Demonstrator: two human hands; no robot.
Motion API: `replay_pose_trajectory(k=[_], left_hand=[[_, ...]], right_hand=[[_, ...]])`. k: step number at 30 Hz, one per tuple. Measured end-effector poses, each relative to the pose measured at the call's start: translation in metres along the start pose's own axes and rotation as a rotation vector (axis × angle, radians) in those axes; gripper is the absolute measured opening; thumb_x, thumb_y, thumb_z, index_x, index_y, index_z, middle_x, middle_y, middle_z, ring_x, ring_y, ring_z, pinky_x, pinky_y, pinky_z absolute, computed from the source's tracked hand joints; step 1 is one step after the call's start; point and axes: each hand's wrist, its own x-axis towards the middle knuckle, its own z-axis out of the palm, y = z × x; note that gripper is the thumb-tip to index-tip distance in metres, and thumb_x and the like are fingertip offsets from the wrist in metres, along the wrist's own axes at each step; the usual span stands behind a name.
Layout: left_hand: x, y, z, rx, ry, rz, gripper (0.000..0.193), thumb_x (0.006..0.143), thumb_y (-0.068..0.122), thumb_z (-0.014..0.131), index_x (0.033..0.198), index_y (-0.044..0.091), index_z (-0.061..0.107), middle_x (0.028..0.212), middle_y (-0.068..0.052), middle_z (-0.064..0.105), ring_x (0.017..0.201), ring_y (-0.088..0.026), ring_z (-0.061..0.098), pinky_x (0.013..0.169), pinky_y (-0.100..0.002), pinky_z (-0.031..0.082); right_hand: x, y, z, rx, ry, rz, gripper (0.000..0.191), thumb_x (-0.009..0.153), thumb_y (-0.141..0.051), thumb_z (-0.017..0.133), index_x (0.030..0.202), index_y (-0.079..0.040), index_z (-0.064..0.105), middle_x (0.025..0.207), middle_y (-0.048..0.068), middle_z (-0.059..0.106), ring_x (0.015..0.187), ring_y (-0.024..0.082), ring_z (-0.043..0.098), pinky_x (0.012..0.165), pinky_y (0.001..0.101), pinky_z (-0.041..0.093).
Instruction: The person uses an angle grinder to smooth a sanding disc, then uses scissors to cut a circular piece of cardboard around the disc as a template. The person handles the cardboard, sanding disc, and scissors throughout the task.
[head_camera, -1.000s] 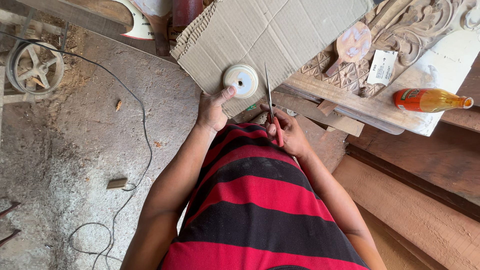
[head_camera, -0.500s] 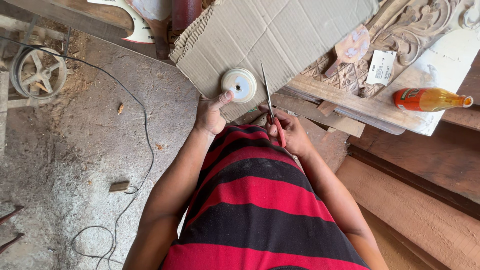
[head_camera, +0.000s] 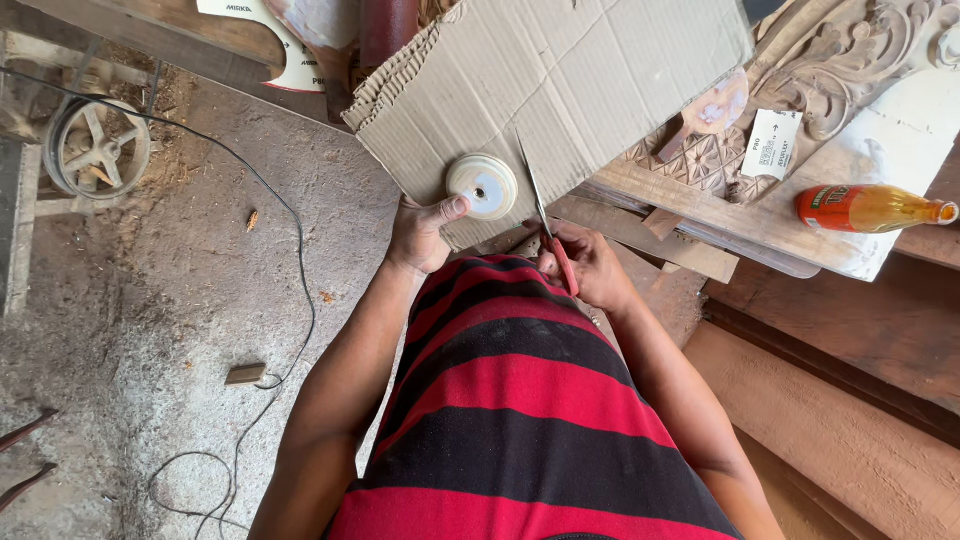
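Hands both closed: left pinning round white disc on cardboard, right around red-handled scissors.

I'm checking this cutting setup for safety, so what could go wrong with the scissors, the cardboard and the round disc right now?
The left hand pins the white disc on the cardboard sheet close beside the scissors in the right hand, so a slip could nick the thumb. The cardboard overhangs the bench unsupported and may bend, skewing the cut. The disc may also shift under the thumb.
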Motion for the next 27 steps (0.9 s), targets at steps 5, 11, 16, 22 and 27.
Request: replay_pose_trajectory(k=[5, 11, 16, 22, 27], left_hand=[[0.0, 0.0, -0.002, 0.02, -0.018, -0.006, 0.063, 0.081, 0.002, 0.084, 0.138, 0.003, 0.057, 0.128, -0.009, 0.067, 0.121, -0.023, 0.064, 0.11, -0.04, 0.051], [0.001, -0.003, -0.008, 0.034, 0.001, -0.018, 0.06, 0.083, 0.004, 0.084, 0.137, 0.001, 0.059, 0.128, -0.01, 0.067, 0.121, -0.024, 0.064, 0.111, -0.04, 0.05], [0.0, -0.005, -0.012, 0.009, -0.002, -0.049, 0.059, 0.08, 0.005, 0.084, 0.134, 0.002, 0.061, 0.126, -0.009, 0.068, 0.119, -0.023, 0.065, 0.109, -0.039, 0.051], [-0.001, -0.007, -0.013, 0.098, 0.035, -0.002, 0.06, 0.08, 0.003, 0.085, 0.134, 0.001, 0.06, 0.126, -0.009, 0.067, 0.118, -0.023, 0.064, 0.107, -0.038, 0.052], [-0.001, 0.007, -0.026, 0.082, 0.145, 0.021, 0.055, 0.08, 0.002, 0.082, 0.131, -0.004, 0.061, 0.122, -0.015, 0.07, 0.112, -0.028, 0.069, 0.102, -0.041, 0.059]], right_hand=[[0.003, -0.002, -0.001, 0.096, -0.016, -0.016, 0.033, 0.092, -0.026, 0.076, 0.109, -0.001, 0.063, 0.088, -0.003, 0.06, 0.078, 0.006, 0.054, 0.069, 0.0209, 0.045], [0.007, -0.007, 0.007, 0.275, -0.003, 0.0, 0.042, 0.083, -0.031, 0.083, 0.108, -0.002, 0.066, 0.081, -0.001, 0.06, 0.066, 0.007, 0.053, 0.062, 0.0212, 0.044], [0.005, 0.001, 0.005, 0.091, 0.022, 0.018, 0.038, 0.09, -0.037, 0.081, 0.089, -0.003, 0.064, 0.07, -0.003, 0.055, 0.062, 0.006, 0.046, 0.053, 0.0207, 0.035], [0.007, 0.013, 0.003, 0.427, -0.197, 0.057, 0.048, 0.086, -0.043, 0.084, 0.099, -0.003, 0.061, 0.082, 0.003, 0.059, 0.072, 0.014, 0.06, 0.065, 0.0297, 0.052], [-0.002, 0.028, -0.01, 0.548, -0.368, 0.177, 0.07, 0.085, -0.056, 0.077, 0.13, -0.006, 0.056, 0.099, 0.003, 0.061, 0.089, 0.013, 0.062, 0.082, 0.0296, 0.057]])
